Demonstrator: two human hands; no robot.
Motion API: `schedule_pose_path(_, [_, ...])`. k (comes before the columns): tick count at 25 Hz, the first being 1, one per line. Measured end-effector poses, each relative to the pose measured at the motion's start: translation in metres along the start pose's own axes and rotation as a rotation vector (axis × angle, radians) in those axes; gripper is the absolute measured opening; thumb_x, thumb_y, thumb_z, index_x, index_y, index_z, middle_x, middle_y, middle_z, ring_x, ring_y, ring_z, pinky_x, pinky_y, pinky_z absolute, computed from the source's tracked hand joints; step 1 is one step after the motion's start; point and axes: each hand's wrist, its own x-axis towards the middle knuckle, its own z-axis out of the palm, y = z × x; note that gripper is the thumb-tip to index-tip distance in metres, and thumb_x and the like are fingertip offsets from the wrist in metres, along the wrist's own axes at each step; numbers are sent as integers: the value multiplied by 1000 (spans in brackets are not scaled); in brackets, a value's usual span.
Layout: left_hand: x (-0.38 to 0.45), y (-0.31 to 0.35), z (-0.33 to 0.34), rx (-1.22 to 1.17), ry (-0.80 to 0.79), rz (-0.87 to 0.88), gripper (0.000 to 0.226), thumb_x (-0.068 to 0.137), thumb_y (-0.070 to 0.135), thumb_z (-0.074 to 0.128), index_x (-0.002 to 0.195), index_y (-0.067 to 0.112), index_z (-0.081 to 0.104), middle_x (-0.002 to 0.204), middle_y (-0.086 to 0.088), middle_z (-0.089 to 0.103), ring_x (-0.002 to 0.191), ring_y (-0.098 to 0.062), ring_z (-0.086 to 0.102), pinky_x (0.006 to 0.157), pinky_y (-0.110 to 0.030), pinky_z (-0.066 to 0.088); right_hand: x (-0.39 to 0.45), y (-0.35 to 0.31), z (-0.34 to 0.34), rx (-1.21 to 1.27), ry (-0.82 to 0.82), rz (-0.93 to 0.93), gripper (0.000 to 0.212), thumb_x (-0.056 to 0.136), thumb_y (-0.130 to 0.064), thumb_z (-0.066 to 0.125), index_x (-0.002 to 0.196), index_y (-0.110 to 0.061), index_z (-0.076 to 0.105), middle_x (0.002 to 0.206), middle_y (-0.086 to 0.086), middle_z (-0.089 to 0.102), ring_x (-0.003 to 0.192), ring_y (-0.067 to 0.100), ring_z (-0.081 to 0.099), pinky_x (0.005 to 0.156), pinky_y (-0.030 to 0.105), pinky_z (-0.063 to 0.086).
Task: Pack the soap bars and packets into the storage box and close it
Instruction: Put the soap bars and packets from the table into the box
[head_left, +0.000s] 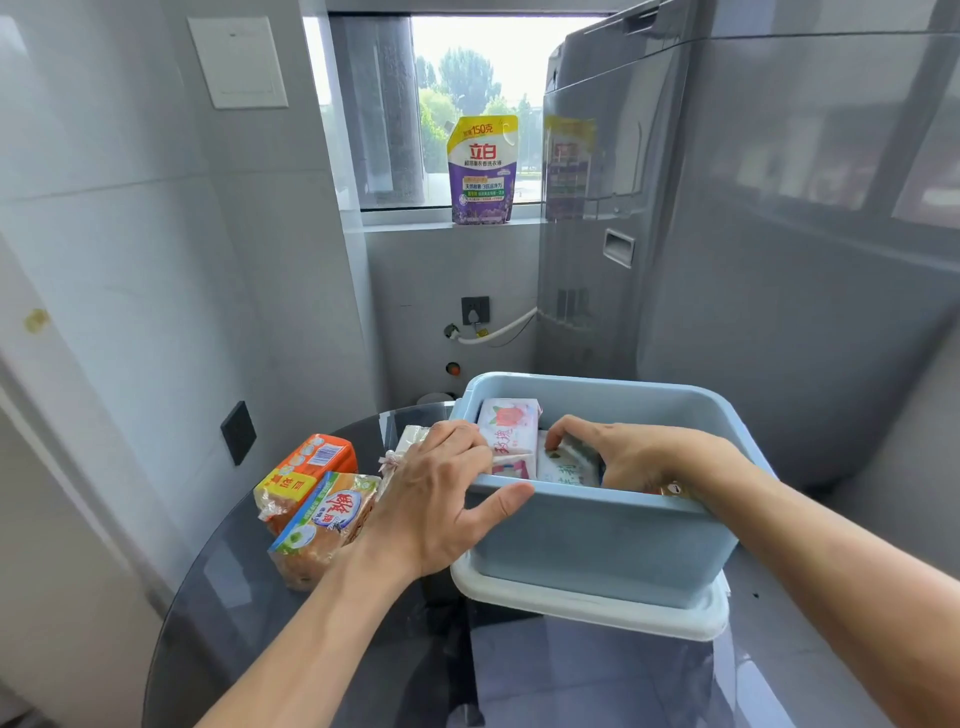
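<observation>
A light blue storage box (597, 540) stands on its white lid (592, 608) on a round dark glass table. My left hand (441, 493) grips the box's near left rim, thumb on the outside. Inside the box my right hand (628, 457) is closed on a white and green soap packet (563, 465). A pink and white soap packet (506, 423) stands upright at the box's back left. Left of the box lie an orange soap pack (311, 462), a blue-labelled soap pack (327, 519) and a clear wrapped item (408, 441).
The glass table (249, 597) curves close to a grey tiled wall on the left. A tall grey appliance (727, 234) stands behind the box at the right. A purple detergent pouch (482, 169) sits on the window sill. A socket and hose are on the back wall.
</observation>
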Motion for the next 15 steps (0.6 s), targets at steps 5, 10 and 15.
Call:
schedule_pose_path(5, [0,0,0,-8,17,1,59,91,72,32,76,20,54,99,9,56,105,-11,48,87,-37,45,2,3,2,48,-56,-4,70,67,-44,75,118,-57,29,94,-12,55,85,19,59,85,39,51])
schedule_pose_path(10, [-3,5,-3,-48,8,-35,56,91,72,32,80,21,54,102,9,56,110,-9,45,90,-35,44,4,-4,6,81,60,16,59,67,-41,75,112,-48,37,102,-7,57,91,17,59,82,36,50])
schedule_pose_path(15, [-7,5,-2,-68,14,-43,56,92,71,33,84,20,56,107,9,57,115,-8,45,95,-31,42,-18,-6,-8,310,426,-27,60,50,-42,79,100,-42,48,93,-8,60,79,9,59,63,29,47])
